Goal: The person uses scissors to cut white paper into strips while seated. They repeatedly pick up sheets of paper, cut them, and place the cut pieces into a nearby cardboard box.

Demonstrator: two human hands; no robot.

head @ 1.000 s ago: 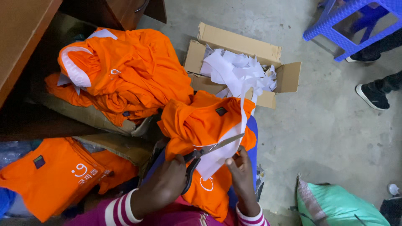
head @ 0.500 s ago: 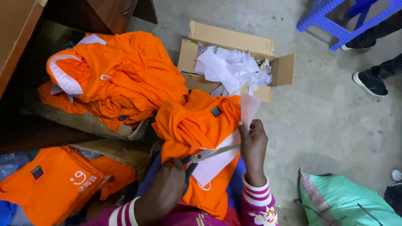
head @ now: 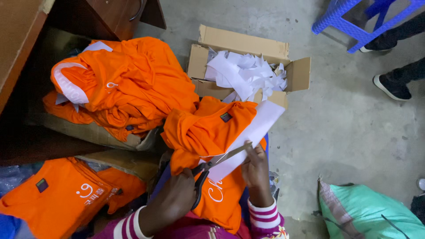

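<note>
An orange T-shirt [head: 208, 128] is bunched on my lap with a white sheet [head: 252, 132] lying across it. My left hand [head: 172, 201] grips black-handled scissors [head: 212, 164], whose blades are parted on the white sheet. My right hand [head: 256, 170] pinches the sheet's lower edge beside the blades. Both wrists wear striped pink and white cuffs.
A cardboard box [head: 296, 73] of white paper offcuts sits just beyond the shirt. Orange shirts are piled at left [head: 128, 84] and stacked at lower left [head: 57, 199]. A wooden cabinet [head: 119, 13], a blue stool [head: 349, 26], another person's shoes [head: 392, 86] and a green sack [head: 367, 212] surround me.
The view has shifted slightly. My right hand slid down the white sheet to the scissor blades, and the blades now bite further into the sheet.
</note>
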